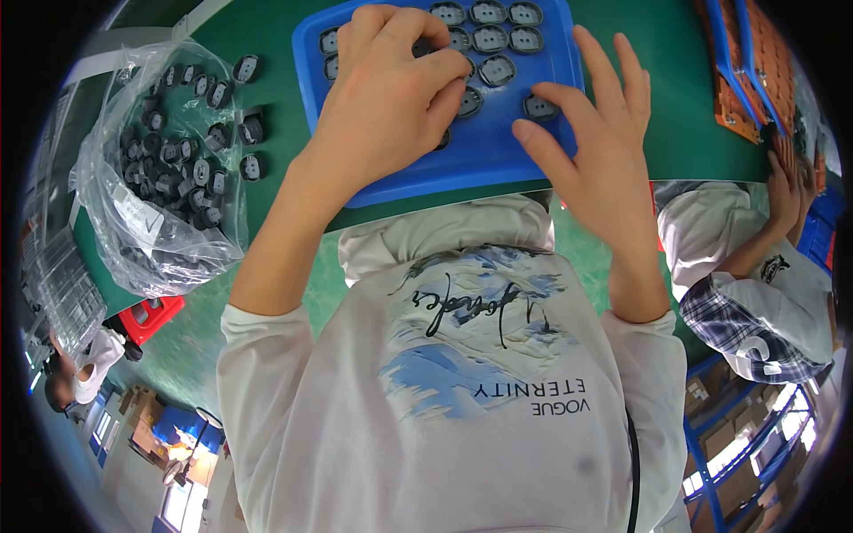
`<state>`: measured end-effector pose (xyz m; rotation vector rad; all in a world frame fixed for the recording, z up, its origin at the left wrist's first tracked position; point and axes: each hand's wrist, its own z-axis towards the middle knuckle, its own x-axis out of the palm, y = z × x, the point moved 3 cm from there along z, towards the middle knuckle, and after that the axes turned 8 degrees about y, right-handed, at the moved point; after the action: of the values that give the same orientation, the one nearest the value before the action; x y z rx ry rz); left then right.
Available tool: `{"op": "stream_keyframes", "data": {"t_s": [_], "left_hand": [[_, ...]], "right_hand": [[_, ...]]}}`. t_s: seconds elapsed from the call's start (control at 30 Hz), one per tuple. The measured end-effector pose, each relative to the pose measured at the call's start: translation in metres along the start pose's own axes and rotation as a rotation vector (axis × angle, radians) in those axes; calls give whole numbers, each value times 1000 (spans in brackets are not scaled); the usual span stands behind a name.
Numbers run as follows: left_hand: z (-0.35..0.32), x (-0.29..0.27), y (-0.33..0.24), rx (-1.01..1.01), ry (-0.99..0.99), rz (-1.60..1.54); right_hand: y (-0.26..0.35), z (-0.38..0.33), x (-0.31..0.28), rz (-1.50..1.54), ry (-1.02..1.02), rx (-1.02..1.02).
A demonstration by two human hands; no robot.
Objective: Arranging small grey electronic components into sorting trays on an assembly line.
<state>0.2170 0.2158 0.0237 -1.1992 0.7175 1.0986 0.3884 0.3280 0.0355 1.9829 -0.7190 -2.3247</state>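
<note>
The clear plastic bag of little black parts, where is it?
In the head view the clear plastic bag lies on the green table at the person's left, beside the blue tray.

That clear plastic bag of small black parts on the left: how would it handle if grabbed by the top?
The clear bag is thin and crumpled, so probably floppy, sagging around its load. It holds many black parts, so likely bottom-heavy. Its mouth lies open with loose parts beside it; tilting may spill more.
</note>
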Motion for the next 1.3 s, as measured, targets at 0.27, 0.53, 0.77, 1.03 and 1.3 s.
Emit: {"op": "stream_keyframes", "data": {"t_s": [0.27, 0.53, 0.77, 1.03, 1.3], "left_hand": [[-2, 4, 4, -11, 6, -6], [-8, -2, -2, -9, 34, -23], [-14, 0, -3, -24, 64, 24], [-17, -2, 6, -12, 18, 31], [-6, -12, -4, -28, 45, -74]], "right_hand": [[-28, 25, 46, 495, -603, -694], [-11, 29, 38, 301, -208, -344], [-2, 11, -18, 86, 110, 90], [12, 33, 7, 295, -212, -438], [8, 38, -5, 162, 78, -79]]}}
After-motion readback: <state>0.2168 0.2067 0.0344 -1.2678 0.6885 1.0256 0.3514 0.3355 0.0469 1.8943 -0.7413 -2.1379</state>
